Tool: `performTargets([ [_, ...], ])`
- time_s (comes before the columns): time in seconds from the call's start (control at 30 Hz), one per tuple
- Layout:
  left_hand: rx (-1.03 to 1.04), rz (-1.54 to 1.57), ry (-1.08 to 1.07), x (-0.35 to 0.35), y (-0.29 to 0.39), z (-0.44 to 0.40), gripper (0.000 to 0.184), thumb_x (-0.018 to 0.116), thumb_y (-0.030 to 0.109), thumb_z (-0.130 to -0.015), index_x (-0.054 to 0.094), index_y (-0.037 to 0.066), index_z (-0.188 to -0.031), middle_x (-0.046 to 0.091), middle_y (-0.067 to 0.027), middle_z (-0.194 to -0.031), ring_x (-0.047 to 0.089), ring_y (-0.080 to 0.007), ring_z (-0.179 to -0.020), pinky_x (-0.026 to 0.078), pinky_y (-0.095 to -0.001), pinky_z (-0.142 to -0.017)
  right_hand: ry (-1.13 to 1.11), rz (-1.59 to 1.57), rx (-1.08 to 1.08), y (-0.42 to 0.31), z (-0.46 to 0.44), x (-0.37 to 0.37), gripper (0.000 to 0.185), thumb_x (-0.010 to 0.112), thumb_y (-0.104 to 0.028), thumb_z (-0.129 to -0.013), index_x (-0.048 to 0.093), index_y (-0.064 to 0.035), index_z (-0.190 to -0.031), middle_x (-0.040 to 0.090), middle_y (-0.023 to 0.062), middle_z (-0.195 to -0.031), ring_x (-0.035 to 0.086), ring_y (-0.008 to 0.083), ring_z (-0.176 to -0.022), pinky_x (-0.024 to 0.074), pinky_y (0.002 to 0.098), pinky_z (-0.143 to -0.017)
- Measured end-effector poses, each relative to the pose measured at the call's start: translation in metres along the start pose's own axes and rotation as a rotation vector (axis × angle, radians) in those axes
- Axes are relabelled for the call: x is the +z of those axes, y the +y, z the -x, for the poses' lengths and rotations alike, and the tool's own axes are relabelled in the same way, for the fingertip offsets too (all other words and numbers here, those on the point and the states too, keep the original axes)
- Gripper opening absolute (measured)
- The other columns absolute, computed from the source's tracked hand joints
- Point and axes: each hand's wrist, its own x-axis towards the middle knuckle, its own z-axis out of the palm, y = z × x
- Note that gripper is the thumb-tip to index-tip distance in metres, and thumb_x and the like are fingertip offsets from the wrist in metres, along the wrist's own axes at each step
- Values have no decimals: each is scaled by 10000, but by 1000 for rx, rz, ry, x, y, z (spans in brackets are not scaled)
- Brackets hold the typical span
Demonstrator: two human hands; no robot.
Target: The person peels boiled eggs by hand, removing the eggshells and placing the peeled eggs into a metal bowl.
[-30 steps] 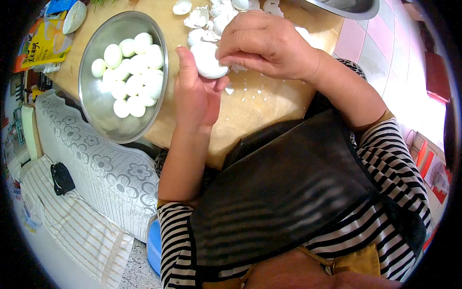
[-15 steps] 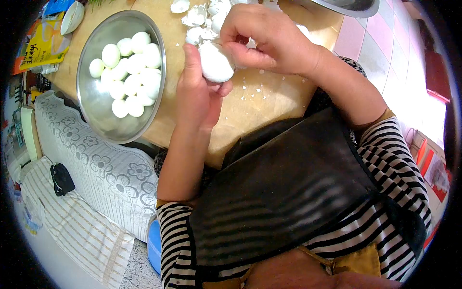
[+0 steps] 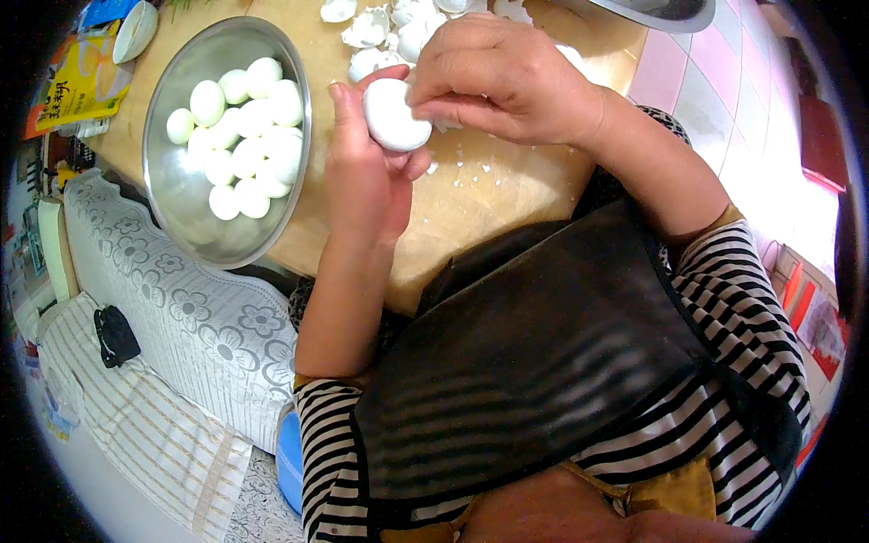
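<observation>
A white egg (image 3: 396,116) rests in my left hand (image 3: 369,172), with the thumb on its left side and fingers behind and below it. My right hand (image 3: 507,80) has its fingertips pinched together against the egg's upper right side; anything between them is too small to make out. Left of my hands, a steel bowl (image 3: 186,231) holds several smooth white eggs (image 3: 249,157). Broken white shells (image 3: 369,29) lie in a heap behind my hands, and small shell bits (image 3: 486,168) are scattered in front of them.
The wooden table (image 3: 480,213) carries a metal basin (image 3: 665,11) at its back right edge. Yellow packets (image 3: 86,77) and a small white bowl (image 3: 136,33) are at the far left. A sofa with a patterned cover (image 3: 181,290) stands left of the table.
My right hand moved away from the egg and came back to its surface. In my left hand the egg has turned a little, and a left fingertip now shows behind it.
</observation>
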Motion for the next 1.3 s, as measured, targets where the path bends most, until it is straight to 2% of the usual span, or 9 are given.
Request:
performTargets([
  [0.27, -44, -4, 4, 3, 0, 2, 582, 229, 528, -1013, 517, 52, -1184, 593, -19, -917, 474, -54, -658, 305, -212, -461, 23, 27, 15, 2, 1, 0, 121, 662, -171, -788, 600, -71, -820, 573, 81, -740, 590, 299, -719, 478, 406, -664],
  [0.47, -79, 9, 60, 6, -1, 4, 506, 310, 471, -1018, 512, 46, -1205, 582, -12, -894, 472, -63, -653, 303, -210, -465, 38, 53, 32, 3, 1, 1, 141, 664, -176, -762, 585, -71, -813, 573, 85, -735, 590, 307, -714, 479, 402, -660],
  [0.53, -47, 35, -93, -4, -5, 1, 487, 350, 451, -1015, 513, 39, -1216, 585, -23, -877, 496, -84, -655, 318, -215, -468, 64, 5, 105, 4, 1, 1, 152, 667, -170, -750, 571, -62, -799, 568, 82, -728, 582, 309, -700, 475, 402, -663],
  [0.67, -51, 9, -99, 0, -2, 3, 501, 355, 456, -1012, 513, 31, -1224, 591, -41, -868, 525, -103, -665, 339, -221, -473, -17, 7, 293, 5, 0, -9, 167, 681, -177, -769, 616, -55, -862, 596, 85, -780, 603, 292, -759, 489, 380, -708],
  [0.73, -55, 28, -101, 1, 0, 3, 508, 356, 461, -1010, 511, 28, -1225, 595, -55, -871, 541, -110, -679, 356, -223, -473, 63, -25, 356, 0, -7, -20, 96, 666, -54, -787, 589, -28, -838, 588, 127, -759, 592, 279, -687, 483, 360, -611],
  [0.9, -7, -16, -60, 0, 0, 2, 512, 354, 472, -1007, 480, 38, -1249, 593, -56, -869, 552, -110, -689, 352, -214, -455, 110, -6, 274, 16, -2, -15, 129, 689, -90, -778, 597, -33, -849, 611, 117, -766, 627, 267, -706, 497, 348, -608],
  [1.07, 69, -144, -18, 0, -2, 2, 520, 346, 499, -1000, 460, 48, -1230, 587, -55, -866, 536, -93, -611, 317, -202, -402, 61, -221, 31, 6, -4, -9, 229, 704, -204, -792, 661, -63, -967, 631, 95, -870, 619, 270, -850, 498, 360, -768],
  [1.1, 80, -223, 26, 0, -1, 3, 567, 304, 548, -990, 480, 51, -1200, 599, -64, -829, 530, -96, -560, 330, -199, -383, -8, -230, 76, 4, -3, -10, 301, 713, -234, -809, 670, -76, -1060, 646, 104, -945, 619, 263, -925, 497, 355, -815],
  [1.3, 41, -359, 26, -3, 2, 5, 706, 197, 658, -952, 538, 63, -1117, 628, -59, -765, 546, -93, -504, 370, -188, -367, -95, -303, 72, 4, -2, -5, 324, 710, -233, -813, 682, -89, -1102, 644, 103, -921, 617, 262, -894, 497, 355, -782],
])
